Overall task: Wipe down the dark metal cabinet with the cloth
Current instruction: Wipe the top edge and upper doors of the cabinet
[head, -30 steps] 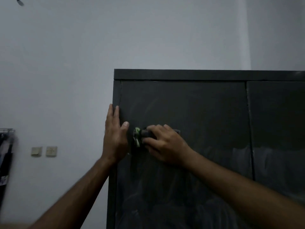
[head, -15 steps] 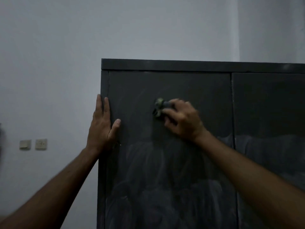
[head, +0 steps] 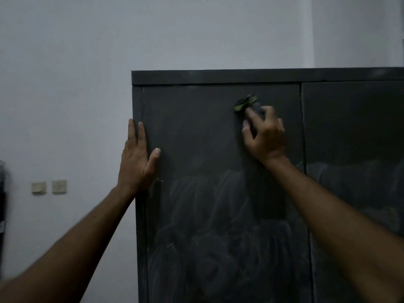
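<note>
We find bare door panel (head: 196, 127) between our left hand (head: 136, 158) and right hand (head: 265, 134); the overhanging cabinet top (head: 240, 77) blocks just above.

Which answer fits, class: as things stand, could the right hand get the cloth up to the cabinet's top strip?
Probably yes. The right hand already presses the cloth high on the left door, just below the top strip, and nothing lies between them.

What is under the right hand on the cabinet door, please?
A crumpled cloth, green and dark, sticks out above the right hand. The fingers press it against the cabinet. The rest of it is covered.
</note>
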`<state>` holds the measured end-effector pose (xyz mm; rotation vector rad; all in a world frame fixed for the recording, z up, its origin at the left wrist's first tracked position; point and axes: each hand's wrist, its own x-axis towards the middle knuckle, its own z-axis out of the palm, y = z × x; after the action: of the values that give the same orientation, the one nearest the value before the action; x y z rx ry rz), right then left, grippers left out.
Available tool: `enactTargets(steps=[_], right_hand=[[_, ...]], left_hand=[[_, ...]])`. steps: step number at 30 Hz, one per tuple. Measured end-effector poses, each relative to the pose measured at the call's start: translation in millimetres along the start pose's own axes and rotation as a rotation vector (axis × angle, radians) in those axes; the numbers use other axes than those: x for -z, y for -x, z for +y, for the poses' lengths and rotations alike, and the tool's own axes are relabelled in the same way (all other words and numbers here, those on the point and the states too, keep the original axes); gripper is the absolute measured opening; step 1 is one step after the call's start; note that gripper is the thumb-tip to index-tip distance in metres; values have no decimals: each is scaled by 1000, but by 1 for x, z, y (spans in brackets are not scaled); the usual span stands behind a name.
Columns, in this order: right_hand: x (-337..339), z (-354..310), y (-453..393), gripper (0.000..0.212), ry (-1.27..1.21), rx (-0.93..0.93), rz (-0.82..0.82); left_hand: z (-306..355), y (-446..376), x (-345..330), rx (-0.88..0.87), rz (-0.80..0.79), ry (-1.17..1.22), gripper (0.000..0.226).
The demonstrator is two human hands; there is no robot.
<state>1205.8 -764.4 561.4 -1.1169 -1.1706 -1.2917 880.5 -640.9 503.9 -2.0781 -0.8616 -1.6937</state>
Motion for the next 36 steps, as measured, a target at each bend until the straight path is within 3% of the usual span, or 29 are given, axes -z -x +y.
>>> enactTargets(steps=[2,3,4,8,10,11,14,15,16,18,21,23,24,25,27,28,29,31,36], right_hand=[[-7,-19,-10,39,-28,-389,64],[-12,-37,-8,39,-50,-421,52],[-17,-57,-1,38,-73,-324,18],[-20,-83,52,34,-183,619,-279],[-13,-57,41,31,-174,707,-287],[-13,-45,31,30,-155,586,-221],[-18,-33,-10,35,-102,-124,33],[-22,-46,-18,37,-96,-278,47],[-28,-63,-19,38,-90,-312,36],[-36,-99,-5,39,-118,-99,-20],[-34,-111,34,36,-211,535,-269],[-25,-93,28,32,-190,800,-367],[-24,-86,17,29,-162,781,-340],[-26,-83,5,26,-149,638,-266],[-32,-93,-19,30,-112,161,-95],[-37,-108,-22,34,-104,7,-69],[-42,-127,-18,36,-102,-31,-84],[-50,-157,10,37,-149,149,-152],[-34,-149,104,30,-250,933,-459]], left_hand=[[2,1,-1,3,7,-2,88],[3,2,-2,8,15,2,88],[4,2,-2,13,25,5,88],[3,2,-3,-6,50,11,87],[1,2,-3,-9,47,14,86],[1,3,-4,-9,49,13,85],[2,3,-6,-15,64,11,86],[1,3,-6,-16,67,14,86],[1,3,-6,-14,69,20,86],[1,3,-6,-17,69,33,86],[1,3,-5,-21,69,69,83],[2,4,-4,10,86,130,79],[2,4,-4,21,106,172,77],[2,4,-3,23,128,213,75],[1,5,-5,25,164,286,72],[0,6,-5,38,173,324,70],[0,7,-4,61,176,364,68],[-1,12,1,111,171,451,64],[-5,29,24,226,76,781,54]])
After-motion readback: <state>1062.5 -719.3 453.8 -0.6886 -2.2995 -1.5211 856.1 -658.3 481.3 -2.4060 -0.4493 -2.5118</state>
